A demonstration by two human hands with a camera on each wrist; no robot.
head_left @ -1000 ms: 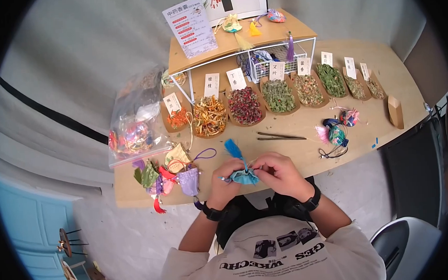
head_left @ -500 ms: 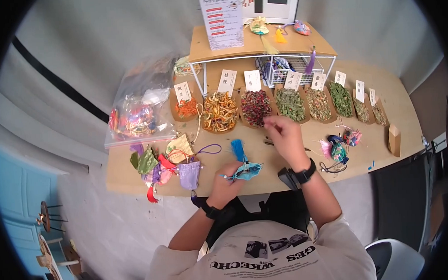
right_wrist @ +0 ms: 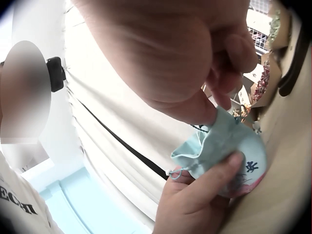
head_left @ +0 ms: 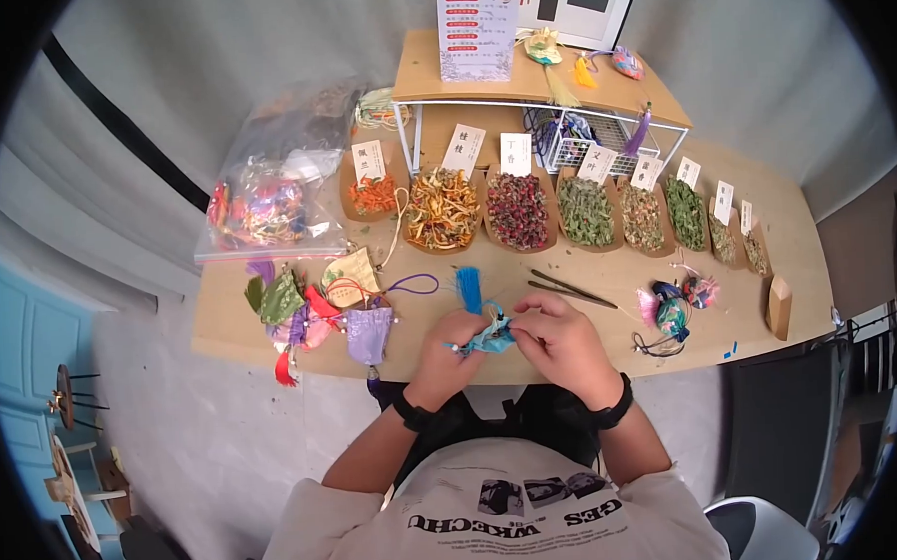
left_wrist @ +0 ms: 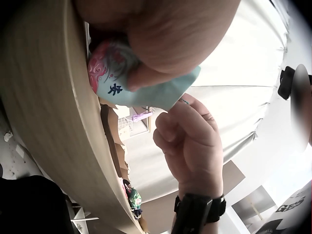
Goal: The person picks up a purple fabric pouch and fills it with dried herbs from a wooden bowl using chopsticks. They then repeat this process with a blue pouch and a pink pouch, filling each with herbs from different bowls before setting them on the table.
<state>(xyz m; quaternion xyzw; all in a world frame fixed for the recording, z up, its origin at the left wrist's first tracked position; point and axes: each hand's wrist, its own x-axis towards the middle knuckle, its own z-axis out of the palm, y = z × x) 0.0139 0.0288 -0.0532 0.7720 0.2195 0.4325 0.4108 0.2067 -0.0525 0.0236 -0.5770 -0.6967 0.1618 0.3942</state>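
A light-blue drawstring pouch (head_left: 493, 340) with a blue tassel (head_left: 470, 289) is held just over the table's near edge. My left hand (head_left: 442, 368) grips its body, with the thumb across the cloth in the right wrist view, below the gathered mouth. Pink print and a dark character show on the pouch (right_wrist: 246, 146) there. At the mouth, my right hand (head_left: 569, 347) pinches the rim between thumb and finger. The pouch's inside is mostly hidden behind the fingers. Beyond the right hand, a pair of thin dark sticks (head_left: 574, 289) lies on the table.
Several paper trays of dried herbs, such as red buds (head_left: 518, 212) and yellow slices (head_left: 440, 212), stand in a row with cards behind. Finished pouches lie left (head_left: 369, 334) and right (head_left: 672, 315). A plastic bag (head_left: 275, 202) sits far left, before a wooden shelf (head_left: 560, 75).
My right hand reached from the pouch to the tray of red buds half a second ago, then came back to the pouch mouth. The left hand has kept its hold.
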